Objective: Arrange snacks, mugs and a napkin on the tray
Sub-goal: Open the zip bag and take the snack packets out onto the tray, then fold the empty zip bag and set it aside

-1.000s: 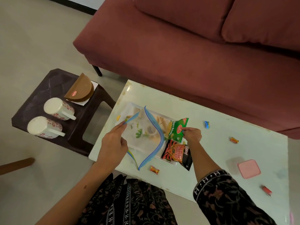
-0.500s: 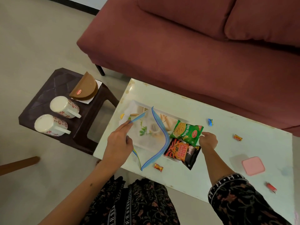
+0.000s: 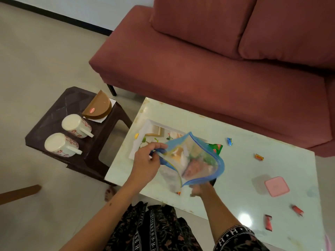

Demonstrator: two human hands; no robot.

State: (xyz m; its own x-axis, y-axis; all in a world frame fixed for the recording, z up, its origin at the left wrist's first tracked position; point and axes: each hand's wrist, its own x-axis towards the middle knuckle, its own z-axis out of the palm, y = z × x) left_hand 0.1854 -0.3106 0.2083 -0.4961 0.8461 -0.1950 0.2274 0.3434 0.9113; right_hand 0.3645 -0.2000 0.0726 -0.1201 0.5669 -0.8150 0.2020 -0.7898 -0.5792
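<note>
Snacks step is in hand: left hand [image 3: 145, 163] pinches the mouth edge of a clear zip bag [image 3: 192, 161] w/ blue seal, holding it up over the tray [image 3: 145, 131], which sits on the pale surface [image 3: 253, 178] by the sofa [image 3: 217, 69]. Right hand [image 3: 199, 190] sits low under the bag's near corner, blurred and partly hidden; can't tell if it grips anything or how far its fingers are open. A green packet [image 3: 216, 148] pokes out behind the bag on the tray's right side; reddish shapes seen through the plastic are probably another packet on the tray, but blur leaves that unsure. Mugs [image 3: 76, 126] & [image 3: 60, 144], both floral, lie on the dark stool [image 3: 54, 113] to the left, well apart from the tray, beside a brown folded thing [image 3: 97, 106] on white paper, possibly the napkin. Loose candies [image 3: 259, 157] & [image 3: 229, 141] and a pink box [image 3: 276, 186] lie on the surface off to the right. Next move, as I judge: empty or set aside the bag, then fetch mugs + napkin from the stool; needs a free hand first. Writing: red oval label on the brown thing and red logo on the green packet, neither legible here.
</note>
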